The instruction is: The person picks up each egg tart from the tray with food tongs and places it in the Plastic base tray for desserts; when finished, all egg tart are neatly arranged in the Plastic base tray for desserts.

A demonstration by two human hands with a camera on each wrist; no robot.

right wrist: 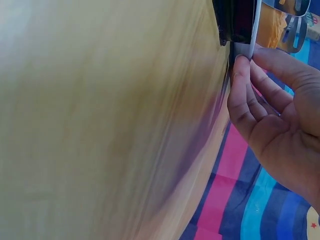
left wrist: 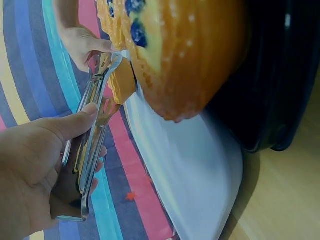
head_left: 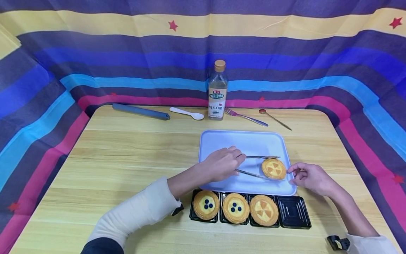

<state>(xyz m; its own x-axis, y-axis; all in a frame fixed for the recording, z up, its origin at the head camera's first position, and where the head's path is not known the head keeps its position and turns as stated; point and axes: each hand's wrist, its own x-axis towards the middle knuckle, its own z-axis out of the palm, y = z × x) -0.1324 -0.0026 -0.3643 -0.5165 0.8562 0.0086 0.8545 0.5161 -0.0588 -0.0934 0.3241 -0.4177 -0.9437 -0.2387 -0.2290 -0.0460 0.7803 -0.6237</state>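
In the head view my left hand [head_left: 223, 163] grips metal tongs [head_left: 253, 174] above the pale blue tray [head_left: 241, 141]. The tongs' two arms spread to either side of a tart [head_left: 274, 168] topped with orange wedges, at the tray's right side. Whether both arms press on it I cannot tell. From the left wrist view, the thumb lies along one arm of the tongs [left wrist: 85, 150]. At the tray's right edge, my right hand [head_left: 309, 178] pinches the rim between thumb and fingers; the right wrist view shows this hand [right wrist: 280, 110] close up.
In front of the tray stands a row of black plastic boxes [head_left: 295, 212]. Two hold blueberry tarts [head_left: 206, 204], another an orange-wedge tart [head_left: 264, 210]; the rightmost has none. Behind are a vinegar bottle [head_left: 217, 93], white spoon [head_left: 187, 113], fork [head_left: 247, 116], thin metal spoon [head_left: 275, 119] and blue rod [head_left: 141, 111].
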